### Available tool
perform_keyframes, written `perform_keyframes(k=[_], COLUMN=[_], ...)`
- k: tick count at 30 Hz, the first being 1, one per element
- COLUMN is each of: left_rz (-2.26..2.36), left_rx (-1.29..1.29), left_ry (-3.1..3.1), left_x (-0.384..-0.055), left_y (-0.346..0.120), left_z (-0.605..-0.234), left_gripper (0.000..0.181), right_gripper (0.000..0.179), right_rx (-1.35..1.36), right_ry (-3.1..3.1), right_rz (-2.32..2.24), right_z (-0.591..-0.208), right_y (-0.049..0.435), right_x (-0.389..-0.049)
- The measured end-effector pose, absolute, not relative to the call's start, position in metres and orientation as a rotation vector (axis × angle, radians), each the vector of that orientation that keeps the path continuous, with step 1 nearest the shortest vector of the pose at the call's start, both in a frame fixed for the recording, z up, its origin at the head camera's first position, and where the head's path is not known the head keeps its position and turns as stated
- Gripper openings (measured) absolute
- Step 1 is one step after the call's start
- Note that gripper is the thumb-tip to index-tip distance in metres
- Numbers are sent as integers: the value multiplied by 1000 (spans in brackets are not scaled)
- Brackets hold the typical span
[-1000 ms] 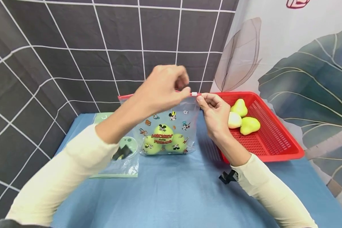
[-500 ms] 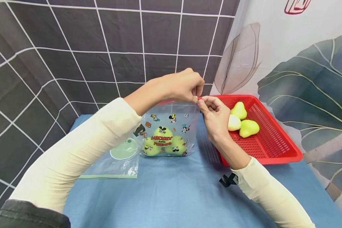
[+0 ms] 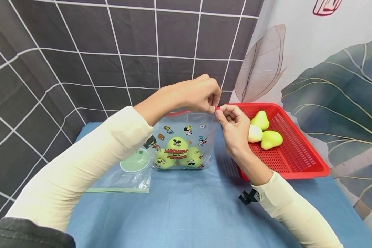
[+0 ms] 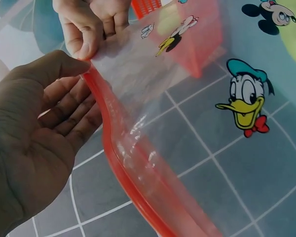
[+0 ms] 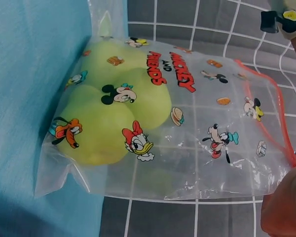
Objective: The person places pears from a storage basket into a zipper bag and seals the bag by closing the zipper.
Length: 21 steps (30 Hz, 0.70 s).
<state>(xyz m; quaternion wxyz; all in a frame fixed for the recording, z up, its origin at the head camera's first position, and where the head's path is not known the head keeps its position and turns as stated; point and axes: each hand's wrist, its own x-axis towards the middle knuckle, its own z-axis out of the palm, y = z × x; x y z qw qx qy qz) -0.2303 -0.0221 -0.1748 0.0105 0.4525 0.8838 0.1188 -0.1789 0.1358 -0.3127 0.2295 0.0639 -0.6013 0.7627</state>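
A clear zip bag (image 3: 186,120) with a red zip edge and cartoon prints stands upright on the blue cloth. Inside sit round yellow-green fruits (image 5: 96,123), bunched at the bottom. My left hand (image 3: 198,93) reaches across the top and pinches the red zip (image 4: 107,131) at its right end with thumb and index finger. The white slider is hidden there. Just beside it, my right hand (image 3: 237,129) pinches the bag's upper right corner. The fingertips of both hands nearly touch. In the left wrist view the zip edges look parted along the middle.
A red plastic basket (image 3: 320,165) with pale and yellow-green pears (image 3: 271,139) stands to the right, behind my right forearm. Flat on the cloth at the left lies another clear bag with a green edge (image 3: 121,190). A dark grid-patterned curtain (image 3: 136,69) hangs behind.
My left hand has moved right and down from above the zip to its right end, covering the white slider. The right hand keeps its hold on the corner. Little has changed in the last half second.
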Motion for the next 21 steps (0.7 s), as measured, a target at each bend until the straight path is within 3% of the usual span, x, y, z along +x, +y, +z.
perform_keyframes(k=[10, 21], left_rz=[403, 521], left_rx=[1409, 1231], left_ry=[2750, 2797], left_x=[-229, -228], left_y=[-43, -101], left_z=[-174, -184], left_gripper=[9, 7], right_gripper=[29, 31], right_rx=[191, 170], right_ry=[-1639, -1647], right_rz=[2085, 2077], right_z=[-312, -312], right_y=[141, 145], right_x=[-176, -176])
